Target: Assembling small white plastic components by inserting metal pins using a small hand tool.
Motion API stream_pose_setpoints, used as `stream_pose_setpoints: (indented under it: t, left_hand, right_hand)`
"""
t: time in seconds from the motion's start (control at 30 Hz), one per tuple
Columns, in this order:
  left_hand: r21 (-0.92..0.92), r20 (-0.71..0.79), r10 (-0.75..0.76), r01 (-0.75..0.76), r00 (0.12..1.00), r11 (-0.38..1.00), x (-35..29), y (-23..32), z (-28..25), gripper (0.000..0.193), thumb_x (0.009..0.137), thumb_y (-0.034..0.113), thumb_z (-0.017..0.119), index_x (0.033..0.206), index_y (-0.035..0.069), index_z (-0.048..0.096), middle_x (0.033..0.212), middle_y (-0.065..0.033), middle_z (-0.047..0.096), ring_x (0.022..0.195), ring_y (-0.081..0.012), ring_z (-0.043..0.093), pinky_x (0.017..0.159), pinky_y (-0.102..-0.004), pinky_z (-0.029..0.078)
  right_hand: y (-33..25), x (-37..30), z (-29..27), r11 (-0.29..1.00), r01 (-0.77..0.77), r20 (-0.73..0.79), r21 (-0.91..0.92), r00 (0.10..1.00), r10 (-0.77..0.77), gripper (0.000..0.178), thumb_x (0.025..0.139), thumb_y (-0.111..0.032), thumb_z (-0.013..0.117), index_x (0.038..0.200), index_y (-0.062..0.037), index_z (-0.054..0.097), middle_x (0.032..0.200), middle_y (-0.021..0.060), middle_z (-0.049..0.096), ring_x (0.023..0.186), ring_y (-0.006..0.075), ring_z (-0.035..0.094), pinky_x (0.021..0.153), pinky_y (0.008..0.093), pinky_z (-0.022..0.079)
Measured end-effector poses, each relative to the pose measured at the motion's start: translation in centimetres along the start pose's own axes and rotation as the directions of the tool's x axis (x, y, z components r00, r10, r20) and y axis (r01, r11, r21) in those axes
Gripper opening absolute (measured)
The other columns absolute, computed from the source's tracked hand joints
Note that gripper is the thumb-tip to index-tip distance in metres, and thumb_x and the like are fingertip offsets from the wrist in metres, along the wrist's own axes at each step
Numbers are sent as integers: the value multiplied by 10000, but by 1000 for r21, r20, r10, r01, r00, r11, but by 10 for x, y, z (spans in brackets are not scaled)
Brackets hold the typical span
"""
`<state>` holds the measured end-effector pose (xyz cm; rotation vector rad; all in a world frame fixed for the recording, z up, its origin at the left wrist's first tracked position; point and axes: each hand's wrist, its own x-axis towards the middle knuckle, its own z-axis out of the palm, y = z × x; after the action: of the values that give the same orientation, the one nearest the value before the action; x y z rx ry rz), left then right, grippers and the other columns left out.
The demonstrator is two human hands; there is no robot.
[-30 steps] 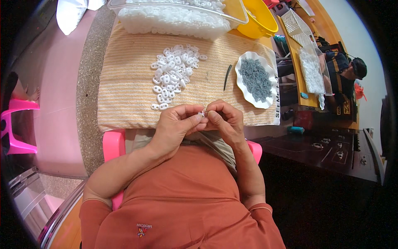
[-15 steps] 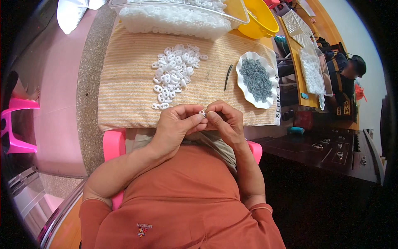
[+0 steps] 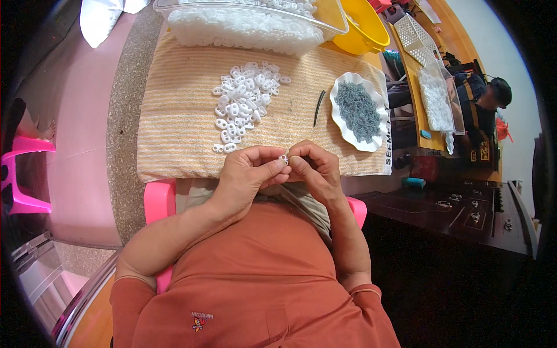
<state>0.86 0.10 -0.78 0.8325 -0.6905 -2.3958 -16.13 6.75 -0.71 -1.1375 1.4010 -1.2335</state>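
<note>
Close to the towel's near edge, my left hand (image 3: pixel 252 171) pinches a small white two-hole plastic piece (image 3: pixel 284 158) between thumb and fingers. My right hand (image 3: pixel 316 171) meets it from the right, thumb and forefinger pressed together against the piece's side. Whatever lies between those right fingertips is too small and covered to make out. Just beyond my left hand spreads a loose pile of the same white two-hole pieces (image 3: pixel 241 98). A scalloped white dish (image 3: pixel 376 141) at the right is heaped with tiny grey pieces (image 3: pixel 357 110), perhaps springs. Left of the dish lies a thin black stick (image 3: pixel 319 108).
A striped yellowish towel (image 3: pixel 174 116) covers the table. At its far side stand a clear bin (image 3: pixel 249 29) of white pieces and a yellow basin (image 3: pixel 371 29). Another person (image 3: pixel 484 110) sits at the far right by a second table. A pink stool (image 3: pixel 26 174) is at left.
Both hands stay in the same place; the white piece between the fingertips has turned or shifted very slightly.
</note>
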Motion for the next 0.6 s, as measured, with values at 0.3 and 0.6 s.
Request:
stream_pose_setpoints:
  t: [0.3,0.6]
  left_hand:
    - [6,-3,8,-8,1000,1000,0,-3,-1,196,891,60,632,1061,-36,613,919,-74,663,783,-105,648,739,-228,562]
    - [26,-6,60,-60,998,998,-1,-9,-2,189,887,44,631,1058,-36,614,922,-80,662,779,-106,645,731,-225,561]
  right_hand:
    - [-5,-2,4,999,-37,-8,40,999,37,44,909,-21,585,918,16,607,865,12,598,794,64,577,704,205,495]
    - [-3,-1,2,1000,-25,-1,5,1000,25,38,889,-13,604,880,17,625,827,10,609,740,53,574,647,189,484]
